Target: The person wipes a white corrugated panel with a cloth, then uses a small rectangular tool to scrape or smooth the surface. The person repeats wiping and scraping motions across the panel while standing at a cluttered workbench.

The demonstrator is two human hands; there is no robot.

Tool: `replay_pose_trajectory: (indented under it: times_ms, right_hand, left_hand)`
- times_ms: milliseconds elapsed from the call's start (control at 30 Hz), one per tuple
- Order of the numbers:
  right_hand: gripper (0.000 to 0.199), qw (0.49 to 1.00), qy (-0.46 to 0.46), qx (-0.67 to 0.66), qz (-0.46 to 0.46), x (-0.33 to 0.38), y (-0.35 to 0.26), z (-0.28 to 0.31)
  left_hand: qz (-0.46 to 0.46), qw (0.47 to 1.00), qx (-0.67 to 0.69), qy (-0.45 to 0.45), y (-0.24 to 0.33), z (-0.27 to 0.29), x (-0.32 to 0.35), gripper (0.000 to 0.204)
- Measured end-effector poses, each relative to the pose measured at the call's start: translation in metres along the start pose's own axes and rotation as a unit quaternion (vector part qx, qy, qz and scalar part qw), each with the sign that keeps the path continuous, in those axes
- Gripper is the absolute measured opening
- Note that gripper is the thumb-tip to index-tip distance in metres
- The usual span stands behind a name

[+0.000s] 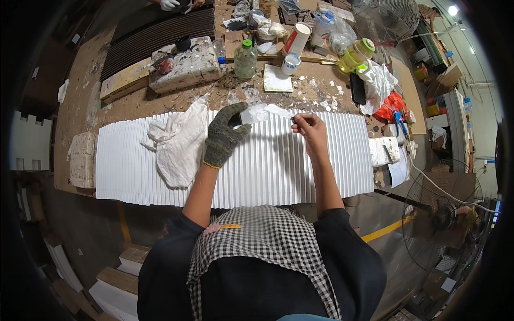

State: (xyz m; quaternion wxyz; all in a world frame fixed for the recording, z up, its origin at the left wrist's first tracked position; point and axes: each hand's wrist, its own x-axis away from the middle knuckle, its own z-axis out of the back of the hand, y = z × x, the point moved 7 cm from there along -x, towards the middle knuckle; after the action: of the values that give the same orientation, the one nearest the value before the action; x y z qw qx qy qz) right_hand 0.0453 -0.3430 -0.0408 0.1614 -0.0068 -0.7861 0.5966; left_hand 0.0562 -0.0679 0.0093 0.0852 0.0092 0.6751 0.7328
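Note:
My left hand [226, 137] wears a dark grey-green knit glove with a yellow cuff edge. Its thumb and fingers curve round the left end of a translucent whitish sheet [254, 114] with crumpled white patches. Bare, my right hand [309, 127] pinches something small and dark at the sheet's right end; its kind is too small to tell. Under both hands lies a wide row of white ribbed strips [262, 176], side by side across the table. A crumpled white cloth [179, 142] rests on the strips left of my glove.
Beyond the strips stand a green-capped bottle [246, 60], a white cup [290, 63] and a yellow-green bottle [356, 56]. A phone [357, 89] lies right. Stained blocks [83, 160] flank the strips. A standing fan [443, 216] is at right. Another person's gloved hand [170, 5] shows far left.

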Motion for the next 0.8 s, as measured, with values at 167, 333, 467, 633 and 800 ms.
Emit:
replay_pose_trajectory:
  times_ms: [167,333,467,633,800]
  right_hand:
    - [0.015,0.997,-0.069,-0.029,0.012,0.013,0.008,-0.022]
    - [0.018,0.999,0.020,0.002,0.047,-0.026,0.028,-0.008]
    - [0.017,0.996,0.036,-0.075,0.046,-0.123,0.031,0.011]
    - [0.014,0.989,0.112,-0.088,0.032,-0.261,0.046,0.032]
    - [0.025,0.991,0.127,0.002,0.041,-0.321,0.036,0.074]
  left_hand:
    - [0.034,0.999,-0.007,0.005,-0.007,0.004,0.002,0.057]
    - [0.062,0.995,0.071,0.034,-0.023,0.016,0.011,0.056]
    - [0.118,0.979,0.146,0.074,-0.042,0.031,0.020,0.054]
    - [0.129,0.979,0.122,0.100,-0.039,0.042,0.031,0.056]
    - [0.090,0.977,0.158,0.107,-0.026,0.041,0.032,0.055]
